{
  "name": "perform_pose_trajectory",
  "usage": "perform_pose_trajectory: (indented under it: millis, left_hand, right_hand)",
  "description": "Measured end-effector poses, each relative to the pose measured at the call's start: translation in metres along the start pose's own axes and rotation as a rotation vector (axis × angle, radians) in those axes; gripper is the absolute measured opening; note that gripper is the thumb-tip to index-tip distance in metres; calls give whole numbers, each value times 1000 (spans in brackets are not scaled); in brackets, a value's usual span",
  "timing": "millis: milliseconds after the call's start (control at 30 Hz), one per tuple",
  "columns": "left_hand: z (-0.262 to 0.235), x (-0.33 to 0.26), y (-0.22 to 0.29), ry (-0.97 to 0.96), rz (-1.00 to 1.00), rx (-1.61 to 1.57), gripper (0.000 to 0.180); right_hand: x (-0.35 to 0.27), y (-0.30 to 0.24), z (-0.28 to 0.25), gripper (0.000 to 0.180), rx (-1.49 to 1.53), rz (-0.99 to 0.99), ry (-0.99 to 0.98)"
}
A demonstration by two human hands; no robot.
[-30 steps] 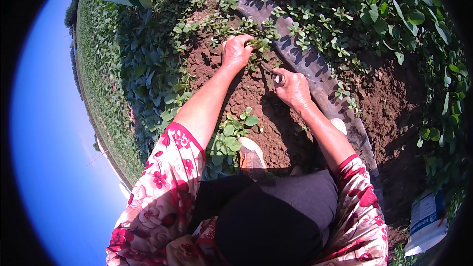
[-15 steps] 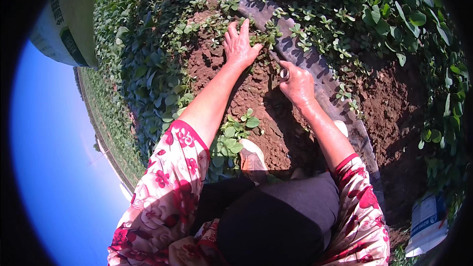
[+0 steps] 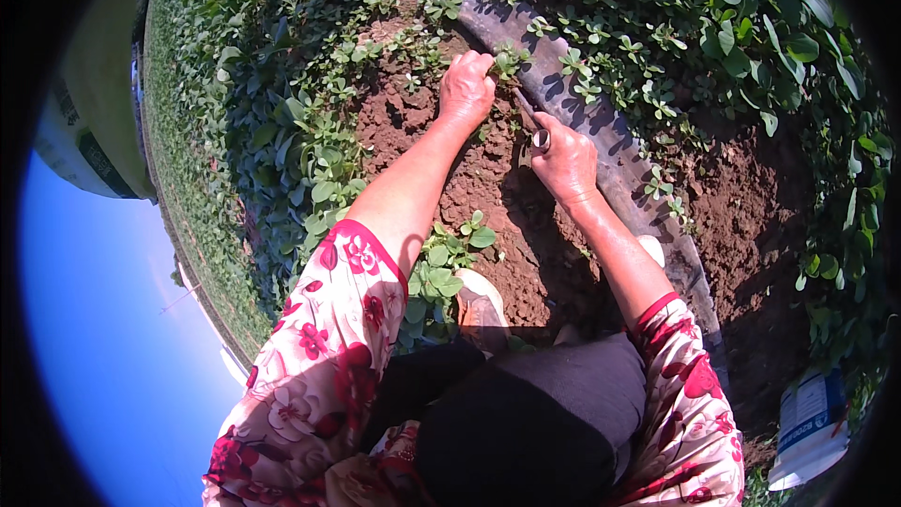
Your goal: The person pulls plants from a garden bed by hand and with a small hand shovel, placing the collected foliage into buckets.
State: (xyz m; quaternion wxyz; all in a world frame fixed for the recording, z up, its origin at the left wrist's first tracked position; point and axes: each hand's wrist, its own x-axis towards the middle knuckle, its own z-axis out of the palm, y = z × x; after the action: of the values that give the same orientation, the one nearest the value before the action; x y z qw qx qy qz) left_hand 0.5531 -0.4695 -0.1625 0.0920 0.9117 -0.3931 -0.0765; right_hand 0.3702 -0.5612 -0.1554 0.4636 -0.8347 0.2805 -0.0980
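Two grips are holding: right hand (image 3: pixel 565 164) is clasping a stiff-looking tool (image 3: pixel 542 139); left hand (image 3: pixel 467 86) is pinching a likely tender, light sprig (image 3: pixel 510 60), best held low

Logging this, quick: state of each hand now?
Left hand: curled closed at a small plant; grip unclear.
Right hand: closed, holding a slender tool.

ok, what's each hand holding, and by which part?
Right hand: a slim tool, by its handle. Left hand: closed at a small plant; whether gripping it can't be told.
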Motion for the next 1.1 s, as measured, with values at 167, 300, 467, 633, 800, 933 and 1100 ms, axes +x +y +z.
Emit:
perform_pose_trajectory:
  millis: [167, 300, 467, 633, 800, 933, 1100]
  left_hand:
    - [-2, -14, -26, 174, -136, -221, 14]
    - [-21, -37, -69, 175, -409, -475, 14]
    - [-16, -29, -34, 129, -496, -456, 16]
    - [-17, -25, -26, 128, -556, -490, 18]
    - [-27, -32, -35, 179, -642, -564, 21]
    - [-27, -27, -37, 247, -663, -664, 22]
    - [-21, -24, -27, 336, -747, -761, 20]
  right_hand:
    - [-8, 11, -25, 40, -9, -74, -97]
    - [-61, 7, -61, 42, 116, -83, -139]
    - [-58, 21, -24, 30, 128, -20, -124]
    - [-5, 14, 31, 28, 190, -75, -106]
    - [-32, 2, -7, 33, 129, -40, -140]
    - [-38, 5, -3, 33, 172, 37, -63]
    - [45, -14, 54, 27, 127, -127, -56]
